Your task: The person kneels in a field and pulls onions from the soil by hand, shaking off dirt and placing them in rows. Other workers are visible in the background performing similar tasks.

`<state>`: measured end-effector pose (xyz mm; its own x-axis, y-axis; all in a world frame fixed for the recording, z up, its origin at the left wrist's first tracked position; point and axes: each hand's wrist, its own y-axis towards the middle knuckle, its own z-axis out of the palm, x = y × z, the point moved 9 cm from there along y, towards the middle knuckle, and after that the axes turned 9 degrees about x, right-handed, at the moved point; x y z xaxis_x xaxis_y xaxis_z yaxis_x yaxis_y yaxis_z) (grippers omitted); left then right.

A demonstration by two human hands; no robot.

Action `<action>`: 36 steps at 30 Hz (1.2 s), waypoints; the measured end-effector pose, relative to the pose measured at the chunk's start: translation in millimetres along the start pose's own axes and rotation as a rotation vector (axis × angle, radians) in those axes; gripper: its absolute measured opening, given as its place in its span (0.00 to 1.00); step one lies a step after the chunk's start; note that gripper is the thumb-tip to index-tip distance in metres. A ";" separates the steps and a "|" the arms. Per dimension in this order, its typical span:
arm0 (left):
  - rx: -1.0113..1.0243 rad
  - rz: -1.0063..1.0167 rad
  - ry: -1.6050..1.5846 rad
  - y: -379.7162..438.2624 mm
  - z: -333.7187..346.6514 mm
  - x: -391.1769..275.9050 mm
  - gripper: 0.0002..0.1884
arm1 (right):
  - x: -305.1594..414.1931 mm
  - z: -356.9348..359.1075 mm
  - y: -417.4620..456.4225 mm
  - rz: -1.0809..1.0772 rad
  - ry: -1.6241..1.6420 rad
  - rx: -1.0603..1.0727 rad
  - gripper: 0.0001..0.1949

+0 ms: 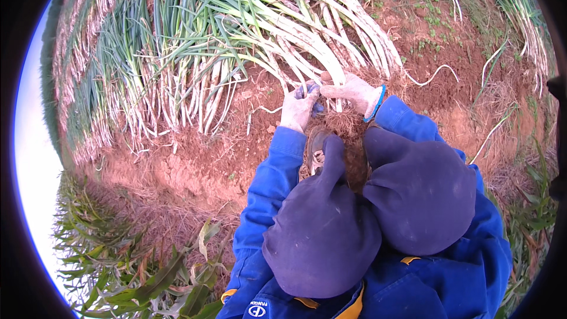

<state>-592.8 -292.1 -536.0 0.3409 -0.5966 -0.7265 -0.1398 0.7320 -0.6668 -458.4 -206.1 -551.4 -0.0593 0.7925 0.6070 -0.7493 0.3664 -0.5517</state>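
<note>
Both hands wear pale, soil-stained work gloves and meet just past my shoes. My left hand [300, 105] has its fingers curled round a thin stalk of a long green onion. My right hand [354, 93], in a glove with a blue cuff edge, is closed around the white lower stems of a bunch of long green onions [310, 42]. The bunch's tangled roots [344, 120] hang below the hands, near the ground. Its green leaves stretch away to the upper left. Some of the fingertips are hidden behind the stems.
Rows of pulled green onions [177, 71] lie on the reddish soil at the left, and another pile [522, 22] lies at the upper right. Loose stalks are scattered at the right. My shoe [316, 153] stands close below the hands. Leafy plants [164, 274] grow at the lower left.
</note>
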 end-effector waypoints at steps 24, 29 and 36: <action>-0.080 -0.242 -0.002 114.1 -120.8 50.8 0.26 | 160.5 -148.0 0.1 -0.034 -1.362 -0.549 0.53; 0.051 -0.193 -0.142 129.8 -93.2 40.9 0.17 | 148.7 -167.3 19.5 0.173 -1.347 -0.621 0.63; 0.070 -0.138 -0.130 134.6 -64.4 33.6 0.12 | 135.8 -149.4 26.1 0.215 -1.175 -0.458 0.59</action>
<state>-660.0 -234.8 -660.9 0.4705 -0.6487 -0.5982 -0.0200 0.6699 -0.7422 -387.5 -16.1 -568.8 -0.8708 0.0372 0.4903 -0.3712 0.6044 -0.7050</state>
